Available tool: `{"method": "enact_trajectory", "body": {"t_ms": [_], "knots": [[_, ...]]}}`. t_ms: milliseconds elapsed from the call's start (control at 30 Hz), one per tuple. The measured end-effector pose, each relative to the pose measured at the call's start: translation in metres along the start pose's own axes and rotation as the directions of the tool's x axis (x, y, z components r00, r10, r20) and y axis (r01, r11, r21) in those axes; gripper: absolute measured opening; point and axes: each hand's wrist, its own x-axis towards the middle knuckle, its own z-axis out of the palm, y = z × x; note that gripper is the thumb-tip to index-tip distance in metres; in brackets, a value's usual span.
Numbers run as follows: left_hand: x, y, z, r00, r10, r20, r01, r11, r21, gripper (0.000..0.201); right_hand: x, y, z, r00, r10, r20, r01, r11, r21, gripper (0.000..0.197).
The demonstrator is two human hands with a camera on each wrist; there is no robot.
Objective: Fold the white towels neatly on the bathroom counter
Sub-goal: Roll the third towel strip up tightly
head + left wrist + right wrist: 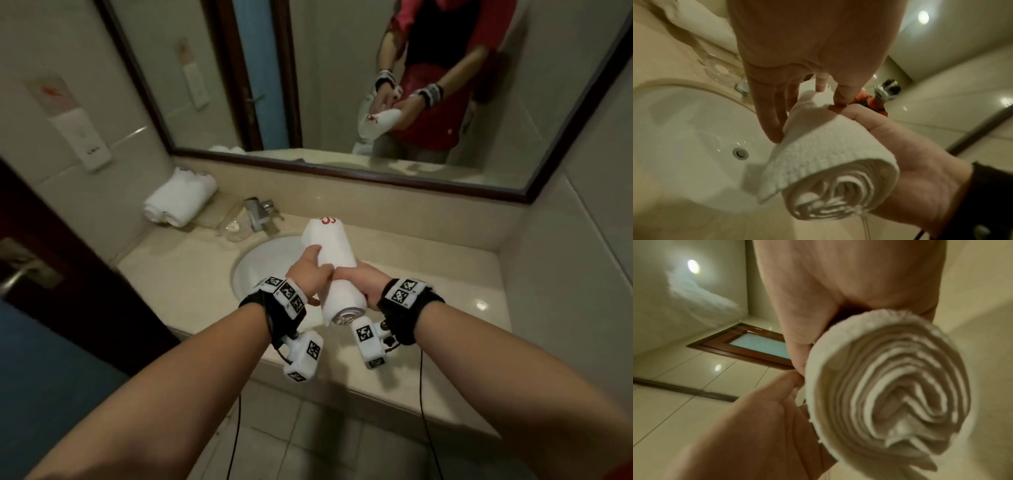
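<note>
A tightly rolled white towel (331, 255) with red lettering at its far end is held in the air over the sink. My left hand (307, 274) grips its middle from the left, thumb on top; in the left wrist view its fingers (768, 113) lie along the loose outer flap (777, 170). My right hand (358, 280) is curled round the near end of the roll (890, 394), whose spiral layers face the wrist cameras. Two more rolled white towels (180, 200) lie side by side on the counter at the back left.
Below the hands is the white sink basin (255, 265), with a chrome faucet (258, 210) and a clear glass dish (234, 228) behind it. The beige counter (431, 287) extends right. A framed mirror (342, 171) hangs behind, and a dark door (61, 274) stands left.
</note>
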Motion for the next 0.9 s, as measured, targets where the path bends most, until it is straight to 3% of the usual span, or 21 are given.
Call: {"method": "enact_trajectory", "body": {"t_ms": [100,233,367,433,600,767,900], "knots": [[-0.004,-0.011,-0.051,0.998,-0.047,-0.045,0.039,0.987,-0.156,0.064,0.008,-0.028,0.050,0.997,-0.012,0.077,0.015,0.999,-0.040,0.039],[0.001,-0.036,-0.117,0.993,-0.070,-0.093,0.049,0.977,-0.209,0.067,0.028,-0.050,0.120,0.980,0.036,0.193,-0.031,0.999,-0.029,0.056],[0.018,-0.073,-0.189,0.986,-0.142,-0.092,0.119,0.967,-0.225,0.069,0.051,-0.066,0.197,0.934,0.049,0.354,-0.063,0.998,0.028,0.039],[0.027,-0.093,-0.223,0.986,-0.148,-0.080,0.126,0.965,-0.231,0.071,0.067,-0.072,0.233,0.917,0.062,0.393,-0.085,0.995,0.042,0.054],[0.051,-0.134,-0.302,0.991,-0.125,-0.042,0.113,0.969,-0.221,0.080,0.110,-0.088,0.306,0.927,0.081,0.365,-0.102,0.994,0.040,0.067],[0.076,-0.159,-0.345,0.982,-0.186,0.047,0.191,0.966,-0.173,0.088,0.143,-0.097,0.341,0.969,0.139,0.204,-0.148,0.989,0.025,0.037],[0.106,-0.164,-0.358,0.974,-0.197,0.114,0.211,0.968,-0.133,0.096,0.176,-0.103,0.345,0.972,0.164,0.167,-0.171,0.985,0.033,0.024]]}}
